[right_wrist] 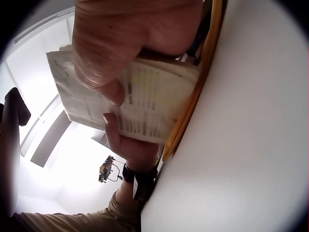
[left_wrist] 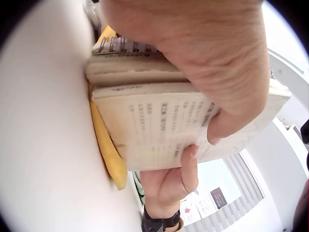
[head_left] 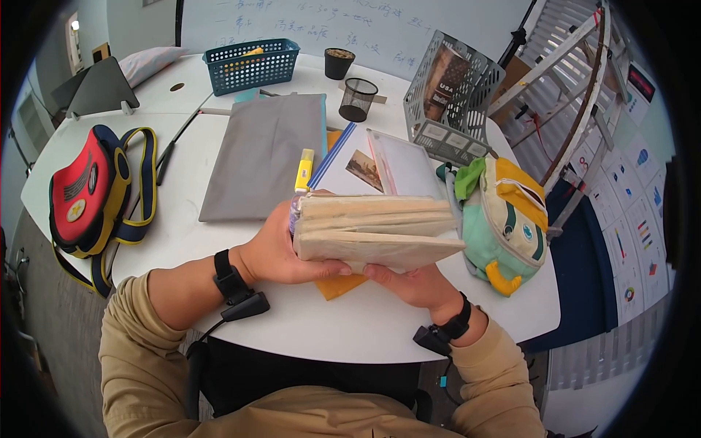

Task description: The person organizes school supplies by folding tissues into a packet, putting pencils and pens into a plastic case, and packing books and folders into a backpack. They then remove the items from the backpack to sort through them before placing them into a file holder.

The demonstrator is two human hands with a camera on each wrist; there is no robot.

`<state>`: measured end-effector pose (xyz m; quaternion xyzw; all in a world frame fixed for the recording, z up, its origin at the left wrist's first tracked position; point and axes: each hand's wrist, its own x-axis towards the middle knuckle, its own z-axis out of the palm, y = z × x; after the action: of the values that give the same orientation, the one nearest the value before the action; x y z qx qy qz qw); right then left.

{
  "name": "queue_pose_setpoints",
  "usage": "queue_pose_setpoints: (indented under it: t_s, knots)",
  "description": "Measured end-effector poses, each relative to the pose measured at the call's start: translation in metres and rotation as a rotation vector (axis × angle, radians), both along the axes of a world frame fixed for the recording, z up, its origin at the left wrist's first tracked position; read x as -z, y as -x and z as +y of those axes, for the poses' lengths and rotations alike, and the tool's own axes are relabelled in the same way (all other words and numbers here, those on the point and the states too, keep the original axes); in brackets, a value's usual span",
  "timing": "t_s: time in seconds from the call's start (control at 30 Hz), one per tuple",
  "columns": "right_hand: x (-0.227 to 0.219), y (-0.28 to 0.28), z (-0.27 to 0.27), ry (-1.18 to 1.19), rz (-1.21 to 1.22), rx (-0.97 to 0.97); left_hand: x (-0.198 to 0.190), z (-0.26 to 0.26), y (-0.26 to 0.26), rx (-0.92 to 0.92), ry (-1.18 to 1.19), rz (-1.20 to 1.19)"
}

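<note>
Both hands hold a stack of worn books (head_left: 376, 219), their page edges facing up and the near one showing a printed page in the wrist views. My left hand (head_left: 274, 244) grips the left end, thumb along the near face. At the lower right, my right hand (head_left: 416, 285) holds the stack with its thumb on the same face; its other fingers are hidden. A spiral-bound notebook (left_wrist: 126, 46) is in the stack on the far side. Under the books, a flat yellow item (head_left: 339, 287) lies on the white table (head_left: 292, 321). Behind the left hand is a yellow highlighter (head_left: 304, 170).
A grey folder (head_left: 263, 160) lies behind the left hand; a clear pouch (head_left: 405, 160) lies beyond the books. Red bag (head_left: 80, 190) at left, green-and-yellow backpack (head_left: 504, 226) at right. Farther back are a teal basket (head_left: 252, 69), mesh cup (head_left: 358, 100), black pot (head_left: 339, 66) and grey crate (head_left: 456, 95).
</note>
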<state>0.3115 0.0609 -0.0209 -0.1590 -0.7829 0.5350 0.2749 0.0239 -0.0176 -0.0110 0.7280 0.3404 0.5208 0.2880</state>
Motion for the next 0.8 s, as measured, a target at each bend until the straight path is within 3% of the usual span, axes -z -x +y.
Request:
queue_pose_setpoints:
  t_s: [0.17,0.27,0.37,0.47,0.57,0.67,0.73,0.8]
  knots:
    - [0.003,-0.002,0.005,-0.046,-0.06,-0.021,0.003,0.002,0.0,0.032,-0.017,-0.024]
    - [0.002,0.004,0.008,-0.392,0.026,0.004,0.005,0.006,0.003,0.094,-0.074,0.019]
    - [-0.004,0.006,0.014,-0.027,-0.042,-0.111,0.005,0.007,0.001,0.133,-0.108,0.068]
    - [-0.006,0.009,0.01,-0.064,0.002,-0.095,0.008,0.009,0.003,0.125,-0.13,0.091]
    - [-0.009,0.009,0.01,-0.318,-0.078,-0.032,0.01,0.003,0.003,0.105,-0.039,0.039]
    - [-0.008,0.009,0.008,-0.287,-0.053,-0.017,0.01,0.001,0.002,0.106,0.031,-0.017]
    - [-0.004,0.01,0.011,-0.389,-0.042,0.004,0.01,0.001,0.001,0.091,0.008,-0.035]
    - [-0.002,0.01,0.011,-0.395,-0.052,0.041,0.008,-0.002,0.003,-0.022,-0.021,0.05]
